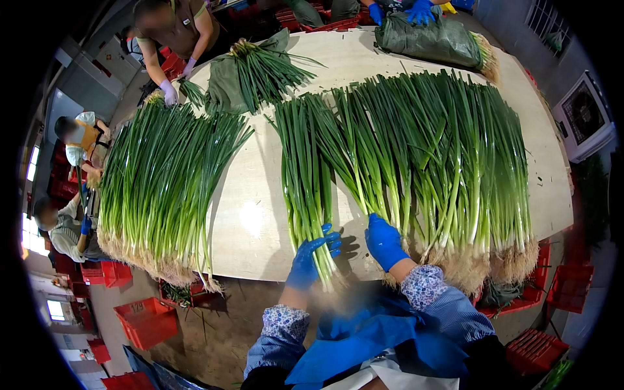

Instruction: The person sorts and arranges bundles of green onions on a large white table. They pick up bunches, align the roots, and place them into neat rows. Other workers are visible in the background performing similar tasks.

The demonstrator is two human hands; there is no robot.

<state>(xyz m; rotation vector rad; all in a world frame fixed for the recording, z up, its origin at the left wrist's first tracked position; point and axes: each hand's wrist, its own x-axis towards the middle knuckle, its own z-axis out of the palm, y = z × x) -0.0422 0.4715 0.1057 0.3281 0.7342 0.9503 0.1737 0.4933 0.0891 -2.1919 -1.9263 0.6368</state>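
My left hand, in a blue glove, is closed around the pale lower stalks of a small bunch of green onions, roots towards me. My right hand, gloved the same, touches the lower stalks of another part of the onions to the right; its fingertips are hidden, so its hold is unclear. A broad row of green onions lies beyond it on the right, roots at the near table edge. A second row covers the left side of the pale table.
A person in purple gloves works at the far left; blue-gloved hands press a green wrapped bundle at the far right. An onion bunch lies on green cloth. Red crates stand below the near edge.
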